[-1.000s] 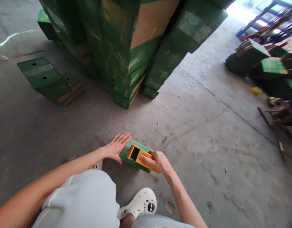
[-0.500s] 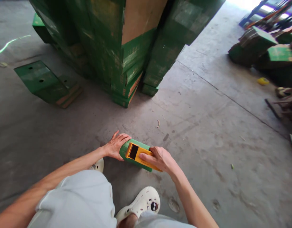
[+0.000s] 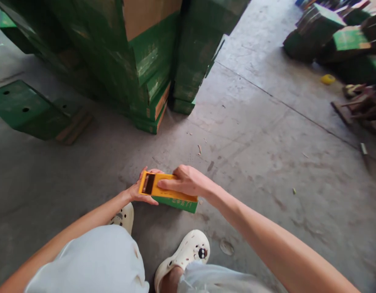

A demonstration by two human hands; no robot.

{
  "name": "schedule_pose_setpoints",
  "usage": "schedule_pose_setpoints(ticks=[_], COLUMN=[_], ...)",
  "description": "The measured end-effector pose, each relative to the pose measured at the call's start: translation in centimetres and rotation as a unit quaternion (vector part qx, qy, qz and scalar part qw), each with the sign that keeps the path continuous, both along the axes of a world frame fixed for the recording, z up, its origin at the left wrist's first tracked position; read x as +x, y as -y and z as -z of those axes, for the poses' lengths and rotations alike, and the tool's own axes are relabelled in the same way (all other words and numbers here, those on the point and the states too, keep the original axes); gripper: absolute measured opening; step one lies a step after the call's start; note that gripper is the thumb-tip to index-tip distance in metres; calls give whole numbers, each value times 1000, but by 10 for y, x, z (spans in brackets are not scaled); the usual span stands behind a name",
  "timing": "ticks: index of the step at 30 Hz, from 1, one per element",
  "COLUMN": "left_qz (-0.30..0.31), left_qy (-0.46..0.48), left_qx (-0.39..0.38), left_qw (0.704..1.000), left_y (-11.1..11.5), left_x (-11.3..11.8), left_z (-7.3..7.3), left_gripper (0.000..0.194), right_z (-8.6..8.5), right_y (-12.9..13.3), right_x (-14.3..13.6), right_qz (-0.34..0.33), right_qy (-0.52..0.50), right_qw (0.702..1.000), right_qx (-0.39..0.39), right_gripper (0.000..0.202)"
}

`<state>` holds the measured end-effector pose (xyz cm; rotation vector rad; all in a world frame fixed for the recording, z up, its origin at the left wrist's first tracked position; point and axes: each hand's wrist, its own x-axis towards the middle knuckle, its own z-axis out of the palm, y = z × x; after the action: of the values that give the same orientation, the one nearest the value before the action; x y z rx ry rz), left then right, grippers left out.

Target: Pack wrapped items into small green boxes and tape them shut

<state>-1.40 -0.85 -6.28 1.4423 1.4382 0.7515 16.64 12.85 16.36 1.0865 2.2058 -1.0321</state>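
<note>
A small green box (image 3: 178,204) with printed characters on its side is low over the grey floor between my feet. I cannot tell whether it rests there. My left hand (image 3: 137,193) is at its left end, thumb along the near side, with some fingers hidden behind the yellow tool. My right hand (image 3: 189,180) grips a flat yellow hand tool (image 3: 163,193) with a dark rectangular window near its left end; its exact kind is unclear. The tool lies across the top of the box, its windowed end over my left hand. Any contact between them is hidden.
Tall stacks of green cartons (image 3: 154,61) stand ahead. A green box with holes (image 3: 25,108) sits to the left. More green boxes (image 3: 316,28) and a small yellow object (image 3: 328,79) lie at the right. My white clog (image 3: 184,252) is close below the box.
My right hand has moved the yellow tool left along the box, so its windowed end now overlaps my left hand. The left hand stays at the box's end. The view has shifted.
</note>
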Motion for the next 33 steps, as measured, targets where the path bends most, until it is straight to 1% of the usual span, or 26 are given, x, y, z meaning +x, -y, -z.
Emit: schedule_pose_setpoints(ticks=[2, 5, 7, 10, 12, 16, 18, 21, 26, 30, 33], left_qz=[43, 77, 79, 82, 75, 40, 34, 22, -18, -18, -9], left_qy=[-53, -126, -146, -153, -143, -99, -81, -69, -74, -69, -76], left_qx=[52, 104, 111, 109, 103, 48, 22, 12, 22, 42, 41], left_qw=[996, 984, 980, 979, 981, 993, 996, 997, 997, 997, 996], left_y=[1, 0, 0, 1, 2, 10, 15, 20, 25, 24, 21], left_x=[2, 3, 3, 3, 2, 0, 1, 4, 10, 8, 5], left_z=[2, 4, 4, 4, 5, 10, 13, 18, 23, 24, 22], left_gripper=[121, 127, 129, 129, 120, 79, 67, 59, 54, 48, 40], right_z=[9, 24, 31, 36, 36, 35, 34, 32, 28, 28, 30], right_y=[3, 8, 11, 12, 11, 11, 11, 10, 10, 10, 9], right_x=[20, 49, 59, 63, 63, 66, 66, 65, 59, 58, 60], right_qz=[18, 31, 29, 21, 13, 5, 11, 19, 11, 7, 11], right_qy=[31, 57, 59, 47, 33, 33, 33, 25, 20, 20, 18], right_qw=[999, 998, 998, 998, 999, 999, 999, 999, 1000, 1000, 1000], right_qx=[1, 3, 15, 19, 17, 10, 6, 8, 9, 1, -12], right_gripper=[72, 68, 69, 71, 71, 69, 69, 70, 69, 70, 70])
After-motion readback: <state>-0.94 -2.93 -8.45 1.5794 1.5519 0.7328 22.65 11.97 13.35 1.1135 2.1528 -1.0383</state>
